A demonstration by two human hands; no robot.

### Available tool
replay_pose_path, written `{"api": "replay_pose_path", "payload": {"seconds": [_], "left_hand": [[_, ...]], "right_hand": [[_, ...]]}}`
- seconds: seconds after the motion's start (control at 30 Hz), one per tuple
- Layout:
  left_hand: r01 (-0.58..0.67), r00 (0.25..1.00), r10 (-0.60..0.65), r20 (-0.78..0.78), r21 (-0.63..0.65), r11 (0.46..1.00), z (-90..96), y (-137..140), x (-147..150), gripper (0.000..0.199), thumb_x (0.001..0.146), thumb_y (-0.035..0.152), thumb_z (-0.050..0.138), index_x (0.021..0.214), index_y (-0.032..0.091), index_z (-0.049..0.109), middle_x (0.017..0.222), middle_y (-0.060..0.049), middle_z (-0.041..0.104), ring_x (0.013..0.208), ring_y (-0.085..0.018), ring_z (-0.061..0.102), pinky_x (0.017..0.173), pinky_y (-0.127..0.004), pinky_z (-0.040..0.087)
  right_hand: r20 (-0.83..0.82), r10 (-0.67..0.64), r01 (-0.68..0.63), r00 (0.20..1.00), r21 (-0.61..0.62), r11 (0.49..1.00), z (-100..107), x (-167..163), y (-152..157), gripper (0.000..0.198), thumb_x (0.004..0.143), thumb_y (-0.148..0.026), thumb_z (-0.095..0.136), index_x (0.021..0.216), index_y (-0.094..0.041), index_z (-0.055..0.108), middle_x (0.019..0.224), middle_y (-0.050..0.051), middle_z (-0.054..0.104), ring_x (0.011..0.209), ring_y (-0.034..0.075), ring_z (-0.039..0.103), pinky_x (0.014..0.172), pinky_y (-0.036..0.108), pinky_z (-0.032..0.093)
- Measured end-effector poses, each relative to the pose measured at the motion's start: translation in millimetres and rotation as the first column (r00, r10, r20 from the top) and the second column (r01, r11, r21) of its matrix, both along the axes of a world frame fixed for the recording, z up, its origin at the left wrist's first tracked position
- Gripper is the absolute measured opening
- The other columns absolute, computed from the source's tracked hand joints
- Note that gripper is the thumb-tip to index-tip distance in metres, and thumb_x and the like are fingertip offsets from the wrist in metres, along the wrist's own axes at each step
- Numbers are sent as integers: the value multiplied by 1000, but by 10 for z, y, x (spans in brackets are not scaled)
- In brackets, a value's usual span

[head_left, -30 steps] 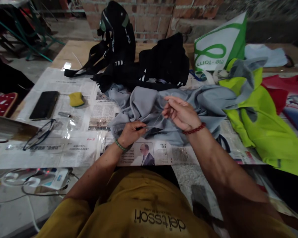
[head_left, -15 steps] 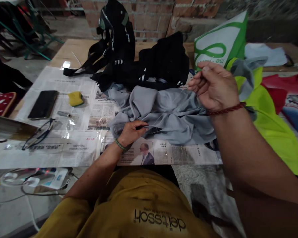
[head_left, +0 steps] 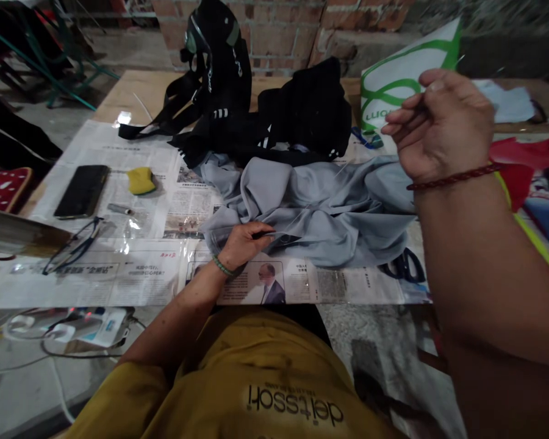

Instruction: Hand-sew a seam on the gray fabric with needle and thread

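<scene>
Crumpled grey cloth (head_left: 311, 189) lies across the newspaper in front of me. My left hand (head_left: 247, 244) pinches its near edge between thumb and fingers, holding it low over the table. Raised to the upper right, my right hand (head_left: 443, 122) has thumb and forefinger pressed together. A fine pale thread (head_left: 327, 189) runs from the cloth up toward that hand; whether a needle is in the pinch is too small to see. Dark-handled scissors (head_left: 407, 265) rest at the cloth's right end, their blades hidden.
Black clothing (head_left: 306, 110) and a black backpack (head_left: 224, 55) sit behind the cloth. On the left are a phone (head_left: 82, 191), a yellow sponge (head_left: 141, 180) and glasses (head_left: 75, 247). A green-and-white bag (head_left: 379, 88) stands behind my right hand. A power strip (head_left: 110, 326) lies below the table's left edge.
My right hand has moved up and to the right, away from the cloth, uncovering the scissors. The left hand keeps its hold in nearly the same place.
</scene>
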State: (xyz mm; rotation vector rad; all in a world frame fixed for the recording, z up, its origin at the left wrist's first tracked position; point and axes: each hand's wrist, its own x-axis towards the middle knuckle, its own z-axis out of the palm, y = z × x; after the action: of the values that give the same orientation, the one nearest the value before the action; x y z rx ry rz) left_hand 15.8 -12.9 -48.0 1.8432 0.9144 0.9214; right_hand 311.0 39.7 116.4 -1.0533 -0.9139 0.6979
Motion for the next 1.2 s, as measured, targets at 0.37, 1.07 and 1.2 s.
{"api": "replay_pose_path", "payload": {"seconds": [0.37,1.07,1.2], "left_hand": [[-4,1000,4,-3,-99,995,54,-14,1,14,76,22,69,88,17,74,85,-3,73,78,-15,67,74,-26,54],[3,1000,-3,5,-4,1000,55,-31,11,15,78,21,68,92,17,72,89,-4,74,80,-15,67,75,-27,55],[9,1000,-10,10,51,999,62,-34,8,12,80,22,66,89,17,72,86,-4,73,77,-14,67,73,-27,55]], "right_hand": [[60,-119,115,991,64,991,56,133,176,30,95,-10,31,81,-26,52,62,-5,51,52,10,58,48,26,46],[311,-71,79,948,-12,997,-319,-238,83,24,85,1,43,88,-16,60,64,-4,58,51,8,63,50,23,50],[674,182,-92,716,-167,982,-633,-543,-215,19,86,-8,53,98,-18,64,71,-2,63,61,10,64,62,25,51]]}}
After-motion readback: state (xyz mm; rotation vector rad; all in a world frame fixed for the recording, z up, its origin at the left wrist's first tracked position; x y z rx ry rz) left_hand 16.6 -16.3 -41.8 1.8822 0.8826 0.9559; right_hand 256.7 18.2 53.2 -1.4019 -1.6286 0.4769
